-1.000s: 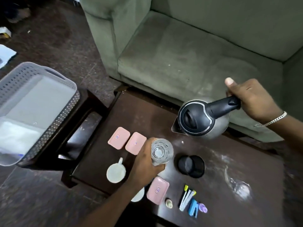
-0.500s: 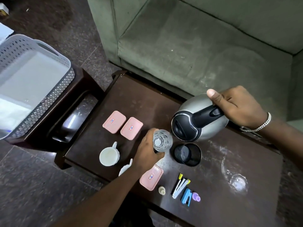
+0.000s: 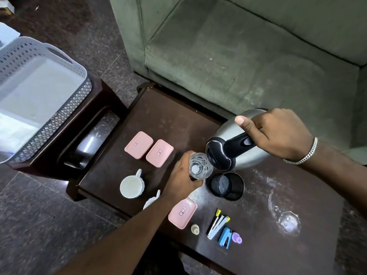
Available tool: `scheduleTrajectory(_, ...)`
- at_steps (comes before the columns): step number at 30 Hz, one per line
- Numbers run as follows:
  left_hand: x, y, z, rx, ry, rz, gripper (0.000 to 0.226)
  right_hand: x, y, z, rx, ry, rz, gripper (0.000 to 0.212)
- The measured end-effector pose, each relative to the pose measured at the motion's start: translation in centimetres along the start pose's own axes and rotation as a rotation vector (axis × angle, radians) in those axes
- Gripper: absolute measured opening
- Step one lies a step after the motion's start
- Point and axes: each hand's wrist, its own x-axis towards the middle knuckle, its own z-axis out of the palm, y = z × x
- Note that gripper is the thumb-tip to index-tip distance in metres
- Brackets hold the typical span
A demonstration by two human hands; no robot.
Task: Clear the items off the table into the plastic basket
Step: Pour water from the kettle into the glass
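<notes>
Crowded table (image 3: 174, 114), bare far corner; left fingers (image 3: 195, 182) around glass (image 3: 199, 168), right (image 3: 278, 133) gripping kettle (image 3: 238, 147).

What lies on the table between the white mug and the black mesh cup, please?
In the head view, the left hand gripping a clear glass lies between the white mug and black mesh cup.

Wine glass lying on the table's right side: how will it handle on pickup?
The wine glass looks like thin clear glass, so probably fragile; grip gently. It lies on its side, and its round bowl may roll if nudged. The smooth surface could be slippery; the stem is likely the safer hold.
</notes>
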Motion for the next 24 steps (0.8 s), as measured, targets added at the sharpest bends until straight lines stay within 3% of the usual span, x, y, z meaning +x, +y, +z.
scheduleTrajectory(4, 0.18, -0.28, -0.14, -0.014, -0.013, -0.017, 0.084, -0.03, -0.64, -0.45, -0.033, 0.062, -0.033, 0.067)
scheduleTrajectory(24, 0.18, -0.94, 0.22, -0.036, 0.017, 0.007, 0.081, -0.77, -0.24, -0.07, -0.093, 0.024, -0.092, 0.078)
